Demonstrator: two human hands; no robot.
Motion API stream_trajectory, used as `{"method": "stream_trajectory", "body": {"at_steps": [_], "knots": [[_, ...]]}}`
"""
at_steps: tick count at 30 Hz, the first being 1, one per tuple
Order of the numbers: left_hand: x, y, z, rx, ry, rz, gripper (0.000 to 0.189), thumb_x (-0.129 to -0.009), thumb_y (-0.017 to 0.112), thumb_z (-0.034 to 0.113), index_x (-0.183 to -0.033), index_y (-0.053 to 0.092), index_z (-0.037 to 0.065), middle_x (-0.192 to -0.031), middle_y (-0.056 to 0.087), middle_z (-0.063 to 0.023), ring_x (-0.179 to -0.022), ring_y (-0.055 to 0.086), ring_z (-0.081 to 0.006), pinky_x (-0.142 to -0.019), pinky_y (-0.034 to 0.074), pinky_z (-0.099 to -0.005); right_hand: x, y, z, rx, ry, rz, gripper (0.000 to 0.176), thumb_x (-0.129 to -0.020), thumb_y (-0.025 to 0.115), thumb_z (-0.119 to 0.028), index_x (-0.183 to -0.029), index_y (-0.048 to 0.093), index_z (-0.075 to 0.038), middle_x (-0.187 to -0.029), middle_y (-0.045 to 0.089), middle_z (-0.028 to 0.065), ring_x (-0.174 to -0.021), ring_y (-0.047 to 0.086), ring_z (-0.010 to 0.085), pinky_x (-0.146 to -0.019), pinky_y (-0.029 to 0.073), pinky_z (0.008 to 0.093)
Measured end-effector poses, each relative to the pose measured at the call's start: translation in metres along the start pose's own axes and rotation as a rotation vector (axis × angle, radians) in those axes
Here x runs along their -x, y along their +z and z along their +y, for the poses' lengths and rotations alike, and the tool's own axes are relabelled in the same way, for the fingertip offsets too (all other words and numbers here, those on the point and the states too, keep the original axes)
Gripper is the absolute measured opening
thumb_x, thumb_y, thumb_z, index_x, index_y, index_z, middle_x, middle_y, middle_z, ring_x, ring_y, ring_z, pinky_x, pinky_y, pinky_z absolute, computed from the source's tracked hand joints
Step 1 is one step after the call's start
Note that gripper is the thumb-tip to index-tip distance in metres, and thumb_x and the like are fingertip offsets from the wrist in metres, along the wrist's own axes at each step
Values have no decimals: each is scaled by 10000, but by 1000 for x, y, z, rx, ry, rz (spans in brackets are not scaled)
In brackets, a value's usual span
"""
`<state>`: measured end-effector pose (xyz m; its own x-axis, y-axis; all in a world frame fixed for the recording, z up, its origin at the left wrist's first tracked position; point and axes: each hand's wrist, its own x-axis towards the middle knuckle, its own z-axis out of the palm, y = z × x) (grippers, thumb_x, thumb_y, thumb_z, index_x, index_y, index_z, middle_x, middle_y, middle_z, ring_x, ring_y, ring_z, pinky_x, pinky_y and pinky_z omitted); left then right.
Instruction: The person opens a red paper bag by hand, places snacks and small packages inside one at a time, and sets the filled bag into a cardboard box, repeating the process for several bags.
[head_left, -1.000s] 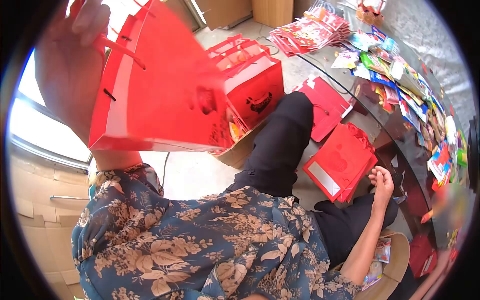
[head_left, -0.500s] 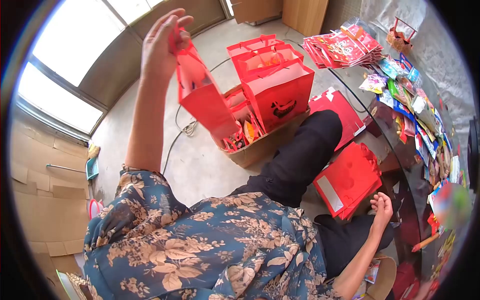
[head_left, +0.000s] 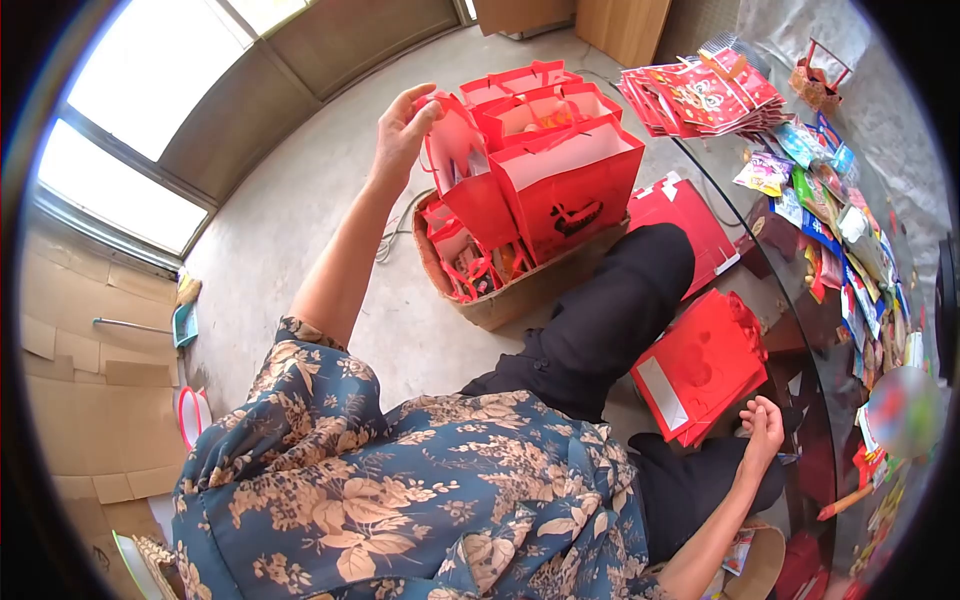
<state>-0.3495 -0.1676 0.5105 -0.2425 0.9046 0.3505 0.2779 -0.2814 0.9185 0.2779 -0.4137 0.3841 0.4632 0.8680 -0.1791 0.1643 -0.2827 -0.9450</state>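
My left hand [head_left: 404, 130] is at the upper rim of a red gift bag [head_left: 468, 185], fingers curled at its handle. That bag stands upright in a cardboard box [head_left: 500, 305], beside a larger red gift bag [head_left: 575, 190] with a dark print. More red bags with things inside fill the box's back and front left corner. My right hand [head_left: 765, 432] rests palm up over my knee, fingers loosely bent, with nothing visible in it. Close to it lies a stack of folded red gift bags [head_left: 700, 365].
A dark-edged glass table curves along the right, carrying snack packets [head_left: 815, 190], printed red bags [head_left: 705, 95] and a small basket [head_left: 815, 85]. A flat red item [head_left: 680, 225] lies beyond my knee. A cable [head_left: 385, 245] runs on the floor. A cardboard container [head_left: 760, 560] sits lower right.
My left hand has moved right and down with the red gift bag, which went from tilted above the box's left side to upright inside it. My right hand stays about where it was.
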Motion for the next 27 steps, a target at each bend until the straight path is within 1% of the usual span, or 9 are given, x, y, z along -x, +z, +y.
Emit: {"method": "stream_trajectory", "body": {"at_steps": [5, 7, 10, 13, 15, 18, 19, 23, 27], "knots": [[14, -20, -13, -339, 165, 62, 413, -961, 648, 237, -1311, 594, 24, -1109, 715, -118, -942, 687, -194, -828, 541, -334, -2, 2, 0, 22, -4, -9, 209, -1029, 550, -161, -1149, 654, -26, -1003, 688, 44, -806, 636, 91, -721, 478, 223], [31, -22, 12, -594, 142, 51, 410, -944, 656, 232, -1312, 601, 60, -1071, 719, -129, -917, 697, -215, -807, 543, -345, -8, 1, 3, 26, -42, -36, 222, -1025, 560, -176, -1155, 653, -22, -1008, 689, 48, -800, 638, 92, -710, 475, 222], [59, -15, 72, -1076, 199, -105, 301, -911, 719, 247, -1160, 696, 80, -953, 720, -125, -783, 699, -203, -726, 544, -359, -9, 0, -3, 36, -83, -45, 250, -1019, 575, -200, -1170, 651, -16, -1016, 692, 52, -798, 642, 96, -698, 473, 223], [76, 19, 117, -800, 356, -33, 209, -917, 701, 85, -1124, 716, 64, -868, 699, -86, -737, 667, -159, -696, 531, -290, -21, 1, -14, -25, -85, -21, 282, -1008, 589, -215, -1197, 649, -13, -1025, 695, 57, -799, 647, 104, -693, 475, 228], [84, 56, 149, -594, 435, -194, 200, -906, 702, 78, -1099, 721, 29, -892, 708, -88, -743, 674, -156, -700, 533, -290, -25, 9, -33, -22, -48, 53, 301, -997, 596, -209, -1225, 641, -17, -1044, 699, 68, -819, 655, 109, -705, 488, 229], [102, 124, 148, -236, 369, -566, 180, -937, 667, 63, -1103, 717, 17, -932, 717, -75, -859, 676, -136, -772, 536, -278, -39, 18, -15, -122, 39, 88, 436, -979, 613, -242, -1353, 552, -25, -1196, 676, 104, -921, 666, 133, -749, 523, 254], [113, 151, 148, -105, 238, -717, 190, -939, 666, 74, -1115, 718, 22, -987, 720, -89, -911, 677, -140, -794, 534, -281, -40, 23, -6, -149, 82, 107, 473, -971, 612, -236, -1385, 526, -25, -1242, 659, 116, -960, 662, 145, -757, 530, 267], [146, 265, 99, 91, -66, -1084, 333, -973, 632, 160, -1258, 647, -12, -1182, 692, -105, -1074, 644, -164, -922, 513, -307, -33, 36, 32, -110, 382, 92, 556, -975, 579, -215, -1473, 428, -17, -1360, 579, 149, -1112, 624, 232, -837, 545, 373], [179, 343, -3, -178, -16, -1034, 570, -903, 683, 256, -1386, 537, -9, -1294, 642, -216, -1186, 629, -317, -1009, 485, -389, -20, 50, 31, -92, 458, 25, 567, -981, 549, -232, -1495, 403, -43, -1395, 544, 140, -1212, 568, 274, -916, 509, 449]]}}
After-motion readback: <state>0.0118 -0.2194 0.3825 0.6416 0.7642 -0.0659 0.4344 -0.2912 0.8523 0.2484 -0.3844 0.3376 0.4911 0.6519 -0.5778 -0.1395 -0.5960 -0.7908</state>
